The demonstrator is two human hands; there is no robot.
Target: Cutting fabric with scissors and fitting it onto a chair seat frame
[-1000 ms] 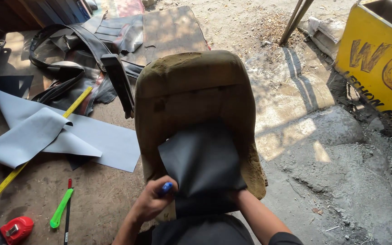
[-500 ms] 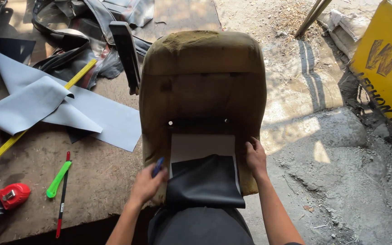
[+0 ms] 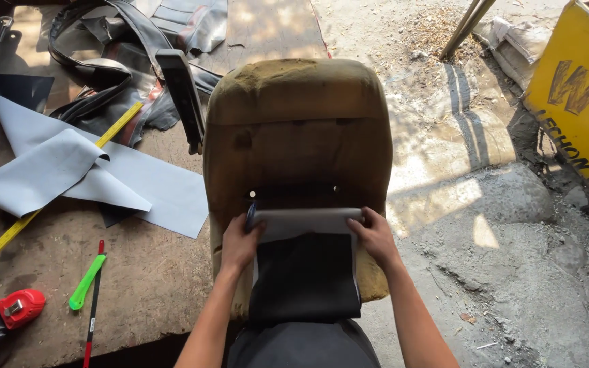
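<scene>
So you've got both hands on that folded sheet of vinyl (image 3: 306, 272), which is lying flat against the lower half of the bare foam seat cushion (image 3: 298, 136) standing right in front of you. Your left hand (image 3: 240, 242) is curled around the sheet's top left corner, fingers closed on the rolled-over edge, and there's a blue pen (image 3: 250, 217) tucked in that same hand, poking up just above your knuckles. Your right hand (image 3: 375, 235) is clamped on the top right corner, thumb on the front and fingers wrapped round the side. Where the top is folded over you can see the light grey backing, while the part hanging down between your forearms is black. The cushion itself is brownish-yellow foam, standing upright at the edge of the wooden workbench (image 3: 151, 272), with a dirt and concrete floor to its right. On the bench to your left there's a big grey sheet of material (image 3: 90, 177) with one corner folded over, and a yellow tape measure (image 3: 42, 204) runs diagonally under it. Closer to you sit a green marker (image 3: 87, 281) just beside a thin red pencil (image 3: 93, 307), and a red tape measure case (image 3: 20, 307) near the bench's corner. Up at the back there's a pile of black straps and scraps (image 3: 103, 68), and a yellow sign (image 3: 581, 102) leans over on the far right.
</scene>
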